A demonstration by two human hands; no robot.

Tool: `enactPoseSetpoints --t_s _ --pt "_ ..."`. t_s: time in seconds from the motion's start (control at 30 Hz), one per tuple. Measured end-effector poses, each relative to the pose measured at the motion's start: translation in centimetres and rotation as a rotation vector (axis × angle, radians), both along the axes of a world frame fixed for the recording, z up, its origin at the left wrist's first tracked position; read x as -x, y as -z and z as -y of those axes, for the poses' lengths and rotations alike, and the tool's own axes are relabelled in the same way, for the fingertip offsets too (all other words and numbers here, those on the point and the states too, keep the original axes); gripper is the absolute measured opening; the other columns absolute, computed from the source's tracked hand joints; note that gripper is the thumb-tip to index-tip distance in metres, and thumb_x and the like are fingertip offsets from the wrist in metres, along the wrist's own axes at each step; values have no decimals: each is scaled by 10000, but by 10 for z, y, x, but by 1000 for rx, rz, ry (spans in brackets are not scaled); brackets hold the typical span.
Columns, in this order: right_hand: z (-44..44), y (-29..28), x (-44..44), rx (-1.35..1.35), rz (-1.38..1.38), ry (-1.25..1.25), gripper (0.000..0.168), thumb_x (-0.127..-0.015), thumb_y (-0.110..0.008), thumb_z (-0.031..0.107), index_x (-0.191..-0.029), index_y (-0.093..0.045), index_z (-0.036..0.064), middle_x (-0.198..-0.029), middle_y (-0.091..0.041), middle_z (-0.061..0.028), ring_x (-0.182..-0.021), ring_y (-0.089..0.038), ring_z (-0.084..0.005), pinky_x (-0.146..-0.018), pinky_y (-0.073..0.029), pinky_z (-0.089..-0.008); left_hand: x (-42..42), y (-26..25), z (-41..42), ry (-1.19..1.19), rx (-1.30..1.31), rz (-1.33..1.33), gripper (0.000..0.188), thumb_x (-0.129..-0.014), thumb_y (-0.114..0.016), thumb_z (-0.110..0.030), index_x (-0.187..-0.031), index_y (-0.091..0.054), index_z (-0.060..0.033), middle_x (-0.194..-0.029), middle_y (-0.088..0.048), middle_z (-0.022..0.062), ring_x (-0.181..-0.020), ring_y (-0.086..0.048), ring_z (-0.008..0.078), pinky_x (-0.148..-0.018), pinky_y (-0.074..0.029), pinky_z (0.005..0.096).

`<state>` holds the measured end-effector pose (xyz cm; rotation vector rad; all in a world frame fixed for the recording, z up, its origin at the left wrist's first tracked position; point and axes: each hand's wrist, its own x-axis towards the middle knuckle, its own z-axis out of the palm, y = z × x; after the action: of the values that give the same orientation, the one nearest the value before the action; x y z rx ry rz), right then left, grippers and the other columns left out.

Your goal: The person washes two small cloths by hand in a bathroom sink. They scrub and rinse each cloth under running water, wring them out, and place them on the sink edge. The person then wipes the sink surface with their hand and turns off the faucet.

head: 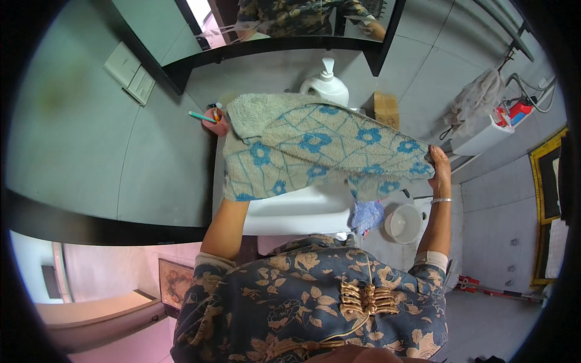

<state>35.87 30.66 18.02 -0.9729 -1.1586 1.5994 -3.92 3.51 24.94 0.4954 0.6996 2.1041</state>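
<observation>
A beige towel with blue flowers (313, 145) is stretched in front of me above a white washbasin (290, 220). My right hand (440, 165) grips its right end, thumb uppermost. A bracelet circles that wrist. My left forearm (227, 227) goes under the towel's left part, and the cloth hides the left hand, so its grip cannot be seen. At the upper left, the towel is folded over, showing a plain side. Its lower right part hangs loose over the basin.
Behind the towel stand a white pump bottle (329, 86) and a cardboard box (386, 110). A pink cup (217, 125) with toothbrushes is left. A purple plastic bag (366, 215) and white bucket (404, 223) are at right. A mirror cabinet (281, 44) overhangs the basin.
</observation>
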Motion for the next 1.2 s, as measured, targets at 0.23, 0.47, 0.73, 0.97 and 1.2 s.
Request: enactPoseSetpoints --t_s 0.23,0.47,0.73,0.97,1.2 --pt "-53 33 62 -137 371 -137 161 -865 -589 201 -886 -641 50 -753 -606 33 -628 -524 -79 -559 -427 -236 -24 -13 -42 -349 325 -1548 284 -885 -424 -245 -1092 -476 -59 -1059 -517 130 -974 -524 250 -833 -434 357" --pt "-44 9 136 -749 1409 -130 241 -789 -602 149 -981 -608 3 -887 -622 -179 -754 -583 -379 -685 -474 -432 -27 -23 -80 -396 356 -2049 210 -832 -474 -234 -971 -531 -88 -955 -545 89 -895 -542 233 -765 -437 359" --pt "10 -64 228 -1191 391 -174 259 -890 -456 113 -1111 -542 11 -1099 -569 -170 -988 -560 -324 -853 -430 -331 -39 -22 -120 -459 382 -2235 133 -771 -530 -221 -833 -593 -122 -837 -576 41 -805 -563 214 -687 -441 360" --pt "-45 -62 309 -588 205 -423 281 -900 -492 213 -1044 -610 2 -966 -632 -85 -874 -566 -155 -762 -424 -270 -38 -28 -142 -495 459 -2233 123 -758 -529 -231 -810 -608 -151 -844 -582 32 -832 -559 224 -713 -431 351" --pt "-53 -69 333 -162 161 -679 303 -881 -537 286 -962 -660 21 -893 -645 -26 -743 -526 -101 -653 -395 -226 -34 -11 -150 -471 317 -1873 141 -786 -491 -218 -817 -601 -135 -873 -587 38 -888 -554 202 -784 -424 345"
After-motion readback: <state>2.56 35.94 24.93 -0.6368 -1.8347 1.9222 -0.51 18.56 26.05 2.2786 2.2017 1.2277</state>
